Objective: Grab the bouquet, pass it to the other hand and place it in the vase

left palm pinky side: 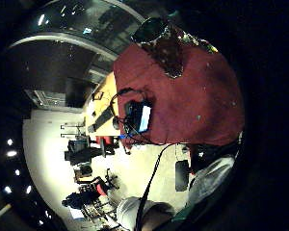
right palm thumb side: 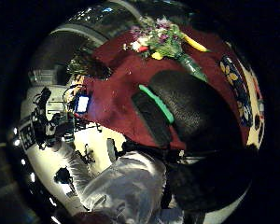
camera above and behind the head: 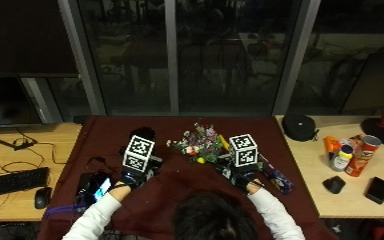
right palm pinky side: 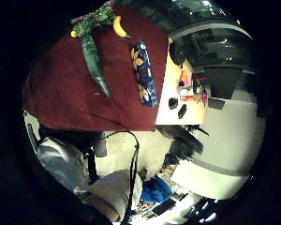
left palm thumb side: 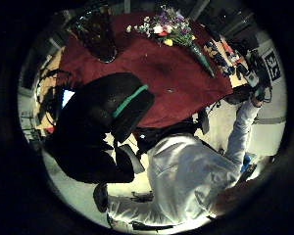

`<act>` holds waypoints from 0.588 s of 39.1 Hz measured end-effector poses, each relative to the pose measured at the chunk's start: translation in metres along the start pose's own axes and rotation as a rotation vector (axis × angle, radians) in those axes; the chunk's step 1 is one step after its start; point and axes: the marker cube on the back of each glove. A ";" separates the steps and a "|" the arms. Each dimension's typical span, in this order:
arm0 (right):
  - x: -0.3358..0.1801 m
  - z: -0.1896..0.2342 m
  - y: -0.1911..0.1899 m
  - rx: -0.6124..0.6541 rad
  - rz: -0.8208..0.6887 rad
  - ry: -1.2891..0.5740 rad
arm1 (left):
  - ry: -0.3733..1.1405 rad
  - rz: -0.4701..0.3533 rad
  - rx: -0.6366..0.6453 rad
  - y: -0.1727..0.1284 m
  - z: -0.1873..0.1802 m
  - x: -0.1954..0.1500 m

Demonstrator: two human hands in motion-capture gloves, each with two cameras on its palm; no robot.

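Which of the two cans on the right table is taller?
The orange can at the right is taller; the white can with the yellow cap beside it ends lower.

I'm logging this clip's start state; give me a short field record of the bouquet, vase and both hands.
bouquet: lies on the dark red cloth, flowers toward the window, not held
vase: dark glass, standing on the cloth, no flowers in it
left hand: above the cloth, holding nothing
right hand: over the cloth beside the bouquet, holding nothing
task stage: pick-up not yet done
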 end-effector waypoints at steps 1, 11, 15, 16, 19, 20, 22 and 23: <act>0.000 0.001 0.000 -0.002 0.001 0.000 | 0.003 -0.001 -0.003 0.000 0.000 -0.001; 0.009 0.004 0.013 -0.009 0.011 -0.023 | 0.087 0.003 -0.038 0.005 0.013 -0.001; 0.015 0.000 0.014 -0.002 0.023 -0.055 | 0.144 0.035 -0.027 -0.002 0.016 0.005; 0.016 -0.001 0.014 0.000 0.026 -0.059 | 0.161 0.044 -0.025 -0.003 0.017 0.007; 0.019 -0.006 0.017 -0.001 0.039 -0.053 | 0.210 0.072 -0.024 -0.010 0.018 0.017; 0.021 -0.008 0.018 -0.003 0.045 -0.049 | 0.226 0.085 -0.023 -0.013 0.018 0.021; 0.024 -0.012 0.021 -0.011 0.061 -0.041 | 0.257 0.115 -0.017 -0.018 0.018 0.029; 0.026 -0.014 0.023 -0.016 0.072 -0.039 | 0.272 0.131 -0.013 -0.021 0.018 0.034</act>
